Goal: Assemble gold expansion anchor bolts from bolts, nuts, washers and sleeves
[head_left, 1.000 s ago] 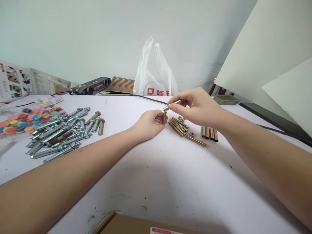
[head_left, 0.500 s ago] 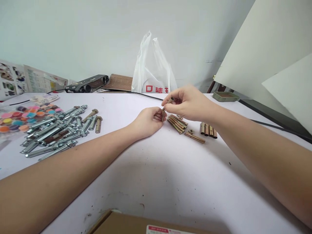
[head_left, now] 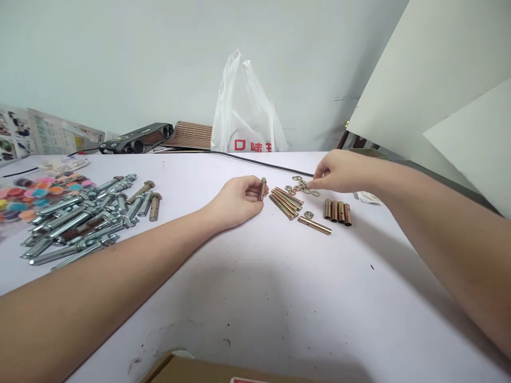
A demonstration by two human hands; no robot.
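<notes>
My left hand [head_left: 236, 202] rests on the white table [head_left: 255, 276] and pinches a brass bolt with a sleeve on it [head_left: 262, 188], held upright. My right hand [head_left: 339, 171] reaches over a small scatter of washers and nuts [head_left: 300, 187], its fingertips pinched together at them; what they hold is too small to make out. Between the hands lies a bundle of bare brass bolts [head_left: 285, 199]. A single bolt with a nut [head_left: 314, 223] and a row of short brass sleeves [head_left: 337, 210] lie just in front of the right hand.
A heap of silver anchor bolts [head_left: 80, 221] covers the left side, with coloured round caps [head_left: 27, 198] beyond it. A white plastic bag [head_left: 246, 119], a black device [head_left: 138, 139] and a cable stand at the back. A cardboard box [head_left: 199, 369] sits at the near edge.
My right hand let go of the sleeve, which now sits on the bolt in my left hand, and moved right to the washers. The view shifted slightly.
</notes>
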